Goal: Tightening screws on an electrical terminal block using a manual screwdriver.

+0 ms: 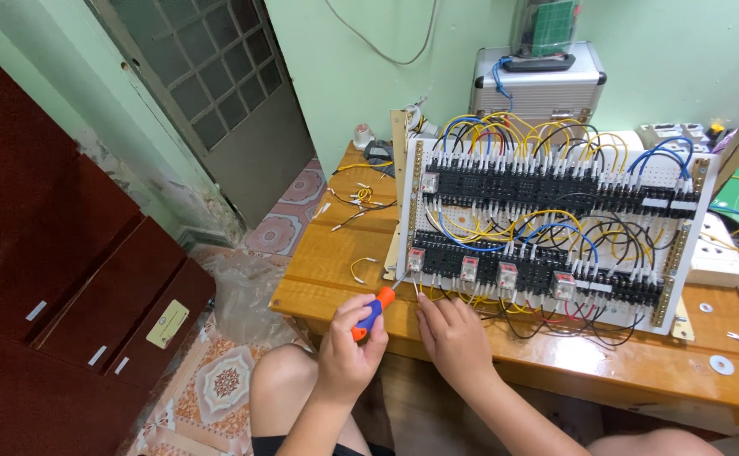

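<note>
A green-walled room holds a wooden table [344, 262] carrying one white wiring panel [546, 228] with two rows of black terminal blocks and five clear relays. At the table's front edge, the left hand [348, 346] is closed around one orange-and-blue screwdriver [373, 311], its tip at the panel's lower left corner. The right hand [454, 338], fingers loosely bent, pinches a thin wire [421, 291] just beside it.

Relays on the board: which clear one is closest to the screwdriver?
The leftmost relay in the bottom row. It sits just above the screwdriver tip; the other clear ones sit farther right or higher up.
</note>
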